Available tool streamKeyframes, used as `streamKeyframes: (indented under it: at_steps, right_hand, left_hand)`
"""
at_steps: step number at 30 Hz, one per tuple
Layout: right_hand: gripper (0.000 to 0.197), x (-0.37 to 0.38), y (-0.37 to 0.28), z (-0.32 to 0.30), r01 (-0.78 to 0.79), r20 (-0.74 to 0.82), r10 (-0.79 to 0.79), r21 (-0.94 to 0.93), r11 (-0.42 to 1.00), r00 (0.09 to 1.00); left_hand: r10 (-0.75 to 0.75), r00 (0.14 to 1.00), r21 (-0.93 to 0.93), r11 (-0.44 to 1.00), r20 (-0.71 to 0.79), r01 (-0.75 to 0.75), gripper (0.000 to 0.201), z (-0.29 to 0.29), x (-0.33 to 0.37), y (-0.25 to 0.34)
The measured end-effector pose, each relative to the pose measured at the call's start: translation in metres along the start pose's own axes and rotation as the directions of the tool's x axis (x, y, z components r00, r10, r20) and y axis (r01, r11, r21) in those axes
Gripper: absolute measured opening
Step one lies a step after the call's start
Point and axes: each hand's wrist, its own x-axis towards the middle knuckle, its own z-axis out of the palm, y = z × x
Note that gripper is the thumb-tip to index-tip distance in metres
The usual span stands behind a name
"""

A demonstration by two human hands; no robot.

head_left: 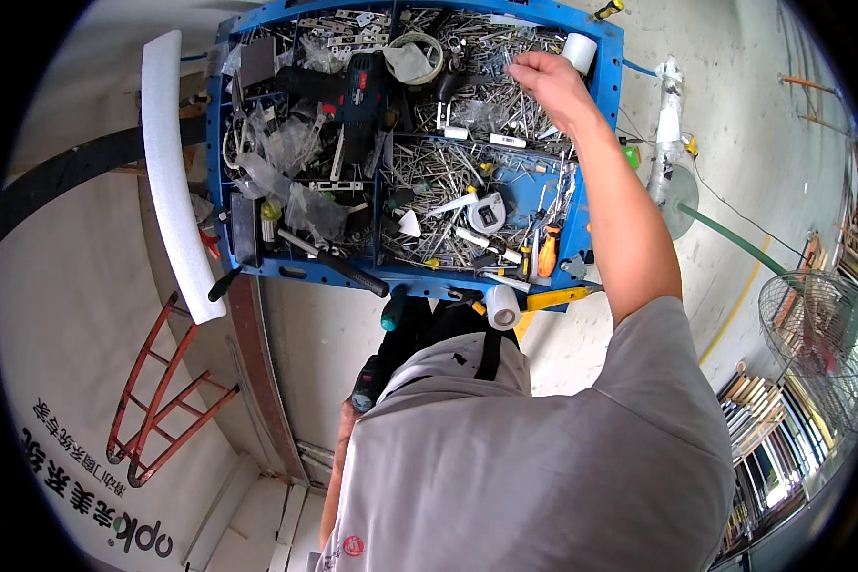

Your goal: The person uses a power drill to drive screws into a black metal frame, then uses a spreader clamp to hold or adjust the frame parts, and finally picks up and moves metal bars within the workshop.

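- Blue plastic tool tray [602, 105], split into several compartments, stands in front of a person in a grey shirt [543, 448] and is full of hardware.
- The person's right hand [550, 84] reaches into the far right compartment, over a heap of screws and nails [505, 91].
- Its grip is narrow, with the fingertips [518, 69] pinched together over the heap; I cannot tell if some small piece is really between them.
- A white tape roll [579, 51] stands at the tray's far right corner, just beside this hand.
- The left hand [350, 419] hangs low by the person's side, well apart from the tray, and its grip is closed around a dark tool with a green part [367, 381].
- A dark cordless drill [357, 95] lies in the middle of the tray, to the left of the screw heap.
- In the near right compartment lie a tape measure [487, 212], more loose screws and an orange-handled screwdriver [547, 253].
- A hammer with a black handle [338, 267] lies across the near edge of the tray, and a second white roll [501, 307] hangs at that edge.
- A long white foam strip [172, 172] leans beside the left side of the tray.
- A red metal frame [167, 391] lies lower on the left, and a wire fan guard [815, 329] is at the far right.
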Motion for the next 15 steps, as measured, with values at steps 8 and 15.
streamKeyframes:
  at_steps: [8,15]
  right_hand:
    - [0.014,-0.032,-0.02,-0.022,-0.322,0.326,0.13,0.652,0.686,0.937]
    - [0.014,-0.053,-0.056,-0.009,-0.388,0.434,0.056,0.73,0.563,0.899]
  left_hand:
    - [0.046,0.999,-0.013,0.999,0.011,-0.046,0.045,-0.01,0.001,0.026]
    - [0.088,0.996,-0.133,0.988,0.018,-0.085,0.044,-0.007,-0.02,0.052]
